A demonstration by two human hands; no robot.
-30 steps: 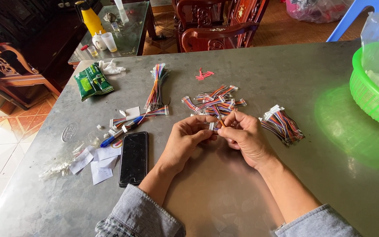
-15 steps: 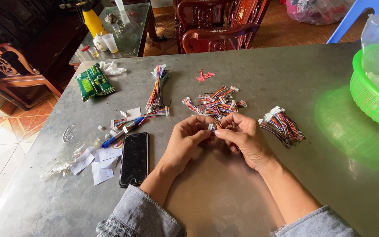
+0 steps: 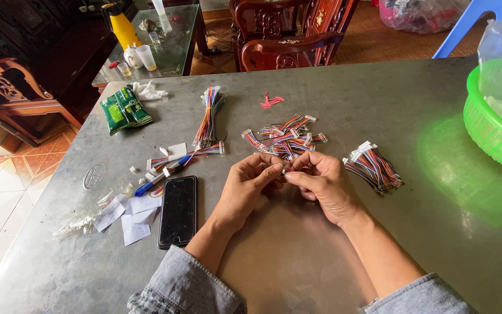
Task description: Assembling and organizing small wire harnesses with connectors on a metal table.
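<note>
Small wire connector piece (image 3: pixel 286 167) sat pinched between both hands' fingertips, just above the metal table (image 3: pixel 321 244), centre of view. Too small to tell its detail. Left hand (image 3: pixel 250 185) gripped it with thumb and forefinger; right hand (image 3: pixel 319 181) did the same from the other side, fingertips touching. Loose pile of multicoloured wire harnesses (image 3: pixel 286 136) lay just beyond the hands. Finished-looking bundle (image 3: pixel 373 167) just right of the right hand. Black phone (image 3: pixel 178 210) left of the left forearm, blue pen (image 3: pixel 158 178) near it. Green basket (image 3: pixel 495 116) at far right edge.
</note>
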